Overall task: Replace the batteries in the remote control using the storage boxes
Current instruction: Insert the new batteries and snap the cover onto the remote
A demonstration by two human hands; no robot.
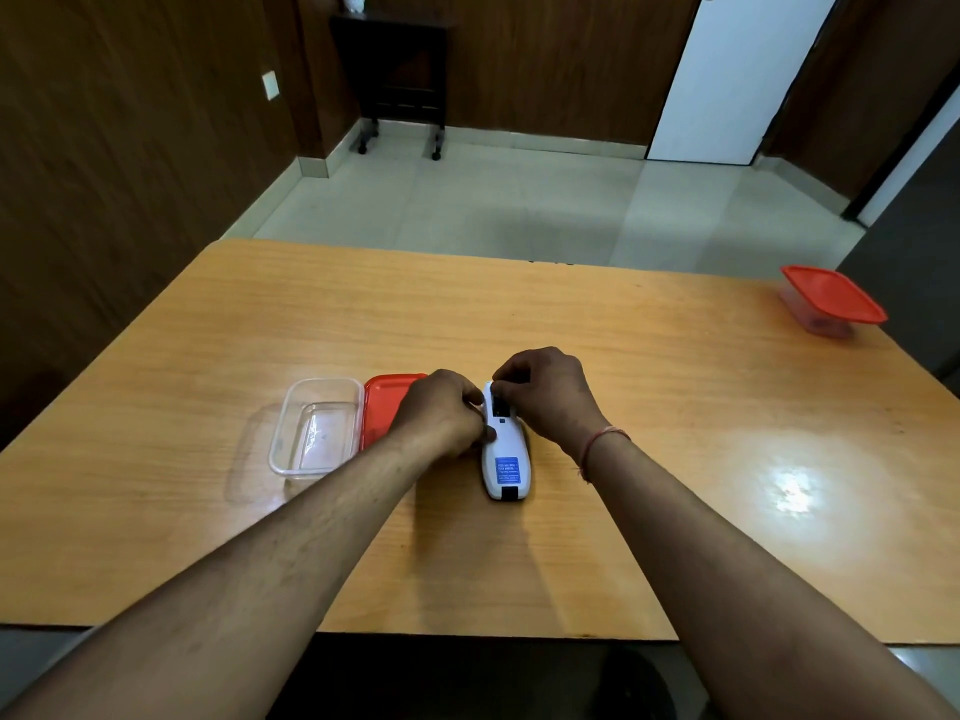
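Observation:
A white remote control [505, 462] lies face down on the wooden table [649, 407], with a blue label on its back and its battery bay open at the far end. My left hand [441, 410] grips the remote's left edge. My right hand [545, 394] has its fingertips pinched at the open bay; whether it holds a battery is hidden. An open clear storage box [314, 427] stands to the left, and I see nothing in it. Its red lid [384, 402] lies beside it, partly behind my left hand.
A second clear box with a red lid [831, 301] stands shut at the table's far right corner, something dark inside. A bright glare patch [792, 491] lies on the table to the right. Beyond the table are tiled floor, a dark wheeled stand [402, 80] and a white door [737, 75].

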